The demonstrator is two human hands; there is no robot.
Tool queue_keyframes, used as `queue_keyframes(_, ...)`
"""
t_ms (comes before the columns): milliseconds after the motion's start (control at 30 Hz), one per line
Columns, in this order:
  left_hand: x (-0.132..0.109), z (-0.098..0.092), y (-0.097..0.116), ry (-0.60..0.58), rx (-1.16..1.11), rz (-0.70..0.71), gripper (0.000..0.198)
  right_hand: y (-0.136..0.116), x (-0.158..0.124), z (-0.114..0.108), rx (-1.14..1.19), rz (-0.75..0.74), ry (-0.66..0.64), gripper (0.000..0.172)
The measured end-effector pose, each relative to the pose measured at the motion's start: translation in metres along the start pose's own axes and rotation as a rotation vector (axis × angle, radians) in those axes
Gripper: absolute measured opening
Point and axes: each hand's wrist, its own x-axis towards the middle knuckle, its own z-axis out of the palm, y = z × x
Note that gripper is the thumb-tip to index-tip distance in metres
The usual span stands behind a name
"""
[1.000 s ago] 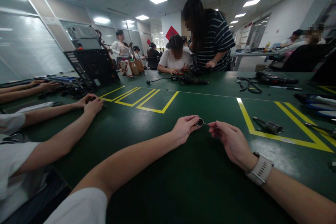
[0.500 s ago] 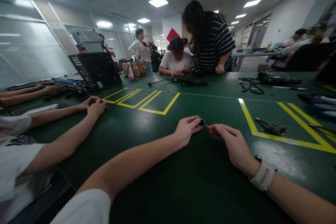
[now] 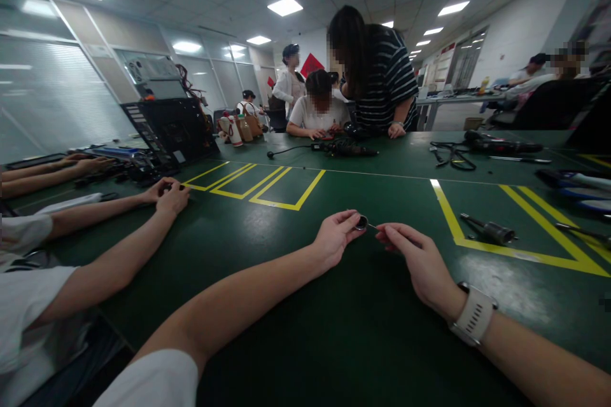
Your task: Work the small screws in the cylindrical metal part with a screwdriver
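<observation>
Over the green table, my left hand is closed around a small round metal cup-like part, its dark hollow side turned toward my right hand. My right hand, with a watch on the wrist, pinches a thin metal rod. The rod's tip points at the hollow of the round part; whether it touches inside I cannot tell. To the right, a metal cylinder with a shaft lies within a yellow-taped outline. It is nearest to my right hand.
Yellow tape outlines mark the green table. A co-worker's hands are at my left, beside a black metal case. Across the table lie a corded tool and a black power tool. Two people are opposite.
The view has shifted slightly. Both hands keep their holds, with the rod still at the round part's hollow. In the background, a standing person has moved right.
</observation>
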Motion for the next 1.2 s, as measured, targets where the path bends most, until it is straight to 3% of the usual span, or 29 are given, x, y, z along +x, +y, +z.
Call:
queue_keyframes(167, -0.002, 0.001, 0.001, -0.019, 0.007, 0.014, 0.014, 0.004, 0.000, 0.000, -0.129, -0.057, -0.014, 0.026)
queue_keyframes(533, 0.003, -0.002, 0.002, -0.054, 0.034, -0.018, 0.018, 0.001, 0.004, -0.001, 0.221, 0.125, -0.001, 0.019)
queue_keyframes(700, 0.005, -0.008, 0.007, -0.201, 0.268, -0.066, 0.058, 0.001, 0.005, -0.003, 0.250, 0.132, 0.041, 0.017)
queue_keyframes(767, 0.008, -0.012, 0.007, -0.231, 0.434, -0.015, 0.062, -0.001, 0.005, -0.004, 0.260, 0.138, 0.045, 0.017)
queue_keyframes(933, 0.017, -0.019, 0.009, -0.285, 0.850, 0.181, 0.049, -0.003, 0.005, -0.004, 0.288, 0.148, 0.028, 0.017)
queue_keyframes(1067, 0.018, -0.021, 0.017, -0.231, 1.271, 0.453, 0.040, -0.004, 0.005, -0.004, 0.321, 0.151, 0.014, 0.016)
queue_keyframes(1133, 0.018, -0.023, 0.018, -0.241, 1.387, 0.613, 0.036, -0.005, 0.006, -0.004, 0.330, 0.156, 0.004, 0.016)
queue_keyframes(1200, 0.019, -0.025, 0.017, -0.288, 1.404, 0.668, 0.036, -0.005, 0.006, -0.004, 0.328, 0.160, -0.014, 0.016)
